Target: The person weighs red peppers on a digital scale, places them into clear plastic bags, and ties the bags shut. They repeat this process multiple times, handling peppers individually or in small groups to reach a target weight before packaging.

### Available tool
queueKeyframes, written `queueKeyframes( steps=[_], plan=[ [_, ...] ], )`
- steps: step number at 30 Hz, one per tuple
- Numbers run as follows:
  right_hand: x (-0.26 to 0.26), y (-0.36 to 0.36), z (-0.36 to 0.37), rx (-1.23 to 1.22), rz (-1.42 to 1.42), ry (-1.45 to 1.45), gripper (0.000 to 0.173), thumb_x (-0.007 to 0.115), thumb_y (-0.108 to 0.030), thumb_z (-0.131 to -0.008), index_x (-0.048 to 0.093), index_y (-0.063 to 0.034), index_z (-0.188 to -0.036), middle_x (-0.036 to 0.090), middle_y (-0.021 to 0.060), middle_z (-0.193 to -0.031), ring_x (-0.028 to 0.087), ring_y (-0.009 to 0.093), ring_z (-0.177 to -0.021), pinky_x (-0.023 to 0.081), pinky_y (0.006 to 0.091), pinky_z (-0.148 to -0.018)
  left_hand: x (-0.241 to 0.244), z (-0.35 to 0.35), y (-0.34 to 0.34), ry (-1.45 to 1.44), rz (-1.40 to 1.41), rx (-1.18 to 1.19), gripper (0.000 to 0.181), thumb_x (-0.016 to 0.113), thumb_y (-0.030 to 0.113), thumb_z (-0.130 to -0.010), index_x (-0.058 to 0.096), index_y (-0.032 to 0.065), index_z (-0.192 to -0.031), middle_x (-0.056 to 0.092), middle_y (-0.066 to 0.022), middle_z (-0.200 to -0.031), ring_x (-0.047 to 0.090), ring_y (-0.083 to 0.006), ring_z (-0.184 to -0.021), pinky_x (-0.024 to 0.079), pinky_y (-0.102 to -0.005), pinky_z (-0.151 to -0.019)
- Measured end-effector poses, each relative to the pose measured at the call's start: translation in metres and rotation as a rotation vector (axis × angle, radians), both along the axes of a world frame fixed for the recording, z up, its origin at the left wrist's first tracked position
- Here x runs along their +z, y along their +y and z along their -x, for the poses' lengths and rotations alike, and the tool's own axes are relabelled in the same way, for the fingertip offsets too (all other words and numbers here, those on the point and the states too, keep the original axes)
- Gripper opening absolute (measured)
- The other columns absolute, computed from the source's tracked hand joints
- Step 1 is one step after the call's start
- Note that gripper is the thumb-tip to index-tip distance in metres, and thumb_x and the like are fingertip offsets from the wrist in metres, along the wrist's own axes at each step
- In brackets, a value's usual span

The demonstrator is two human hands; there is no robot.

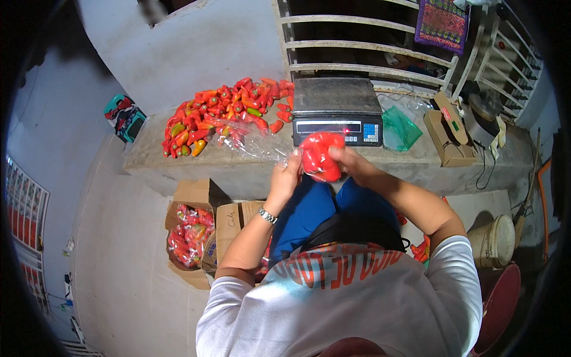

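Note:
Between my hands, just in front of the digital scale (pixel 337 100), is a clear plastic bag of red peppers (pixel 322 156). My left hand (pixel 287 172) grips the bag at its left side, where loose clear plastic (pixel 254 143) stretches left over the ledge. On the bag's right side rests my right hand (pixel 350 160), thumb against the plastic and fingers partly hidden. A heap of red peppers (pixel 223 107), a few of them green or orange, lies on the concrete ledge (pixel 151 154) left of the scale.
Right of the scale lie a green plastic bag (pixel 401 129) and an open cardboard box (pixel 446 138). Below the ledge at left, a carton (pixel 176 214) holds bagged peppers (pixel 192 236), beside another carton (pixel 229 223). A bucket (pixel 502 241) lies at right. White metal bars (pixel 357 44) stand behind.

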State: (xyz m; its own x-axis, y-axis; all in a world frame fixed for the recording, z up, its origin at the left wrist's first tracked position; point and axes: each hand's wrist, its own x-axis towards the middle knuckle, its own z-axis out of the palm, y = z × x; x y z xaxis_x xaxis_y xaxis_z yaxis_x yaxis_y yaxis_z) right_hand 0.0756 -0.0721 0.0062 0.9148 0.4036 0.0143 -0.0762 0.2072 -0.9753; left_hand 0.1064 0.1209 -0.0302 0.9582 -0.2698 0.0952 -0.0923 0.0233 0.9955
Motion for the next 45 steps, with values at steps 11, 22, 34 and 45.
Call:
queueKeyframes(
  steps=[11, 22, 34, 45],
  plan=[
    [-0.010, 0.001, 0.015, 0.104, -0.358, 0.517, 0.024, 0.038, -0.014, -0.087, 0.053, -0.0093, -0.105, 0.057, 0.0058, -0.080, 0.051, 0.012, -0.059, 0.042, 0.0256, -0.054, 0.011, -0.008, 0.009, -0.589, -0.103, 0.284, 0.022, 0.053, 0.020, -0.088, 0.056, -0.0013, -0.092, 0.060, -0.0090, -0.083, 0.057, -0.0199, -0.076, 0.045, -0.0327, -0.069],
    [0.022, 0.009, 0.007, -0.284, 1.014, -1.241, 0.063, 0.070, -0.020, -0.068, 0.046, -0.0161, -0.126, 0.044, 0.0129, -0.129, 0.044, 0.036, -0.113, 0.031, 0.0473, -0.097, 0.016, -0.008, 0.011, 0.392, 0.241, -0.097, 0.032, 0.050, 0.032, -0.091, 0.060, 0.0016, -0.089, 0.063, -0.0071, -0.077, 0.058, -0.0155, -0.057, 0.048, -0.0299, -0.055],
    [-0.013, 0.009, -0.016, -0.083, 0.198, 0.144, 0.046, 0.041, -0.038, -0.090, 0.043, -0.0092, -0.125, 0.055, 0.0073, -0.113, 0.057, 0.015, -0.091, 0.044, 0.0315, -0.075, 0.027, 0.001, 0.005, -0.319, -0.084, -0.130, 0.033, 0.045, 0.029, -0.093, 0.061, 0.0022, -0.101, 0.061, -0.0061, -0.076, 0.055, -0.0151, -0.071, 0.045, -0.0313, -0.066],
    [0.045, -0.014, -0.068, -0.250, -0.445, 0.183, 0.017, 0.057, -0.009, -0.084, 0.053, -0.0071, -0.100, 0.048, -0.0008, -0.067, 0.043, 0.009, -0.052, 0.036, 0.0237, -0.043, 0.012, 0.017, -0.005, 0.057, -0.140, -0.706, 0.042, 0.042, 0.036, -0.094, 0.063, -0.0008, -0.091, 0.060, -0.0122, -0.107, 0.054, -0.0132, -0.094, 0.043, -0.0288, -0.082]
  ],
)
